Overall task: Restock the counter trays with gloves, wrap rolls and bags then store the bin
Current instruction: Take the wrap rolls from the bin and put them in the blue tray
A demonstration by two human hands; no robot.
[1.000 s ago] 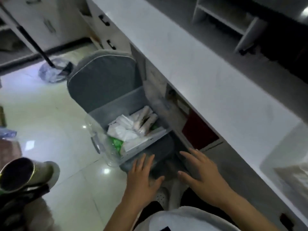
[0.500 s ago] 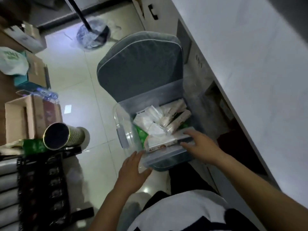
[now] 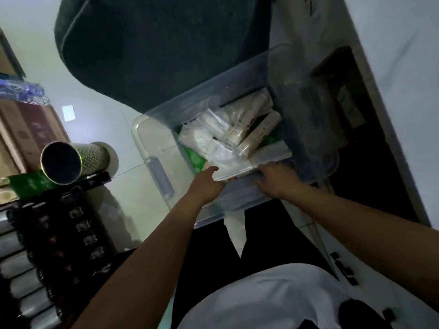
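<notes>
Clear bin (image 3: 152, 148) on floor beside grey chair (image 3: 161, 43), under worktop (image 3: 403, 55) edge. My left hand (image 3: 206, 184) and right hand (image 3: 275, 179) at near rim, apart, one each side, so bin lifts level. Whether fingers curl round rim: cannot tell. Wrap rolls (image 3: 259, 129) and white packets (image 3: 209, 134) inside, not yet unloaded.

The bin (image 3: 156, 143) is clear plastic with a whitish rim. Inside lie white packets (image 3: 211, 138), beige wrap rolls (image 3: 259, 129) and a green pack (image 3: 194, 160). The chair cushion (image 3: 161, 48) is dark grey. The desk (image 3: 399, 67) is white; the floor tiles (image 3: 95, 96) pale and glossy.
</notes>
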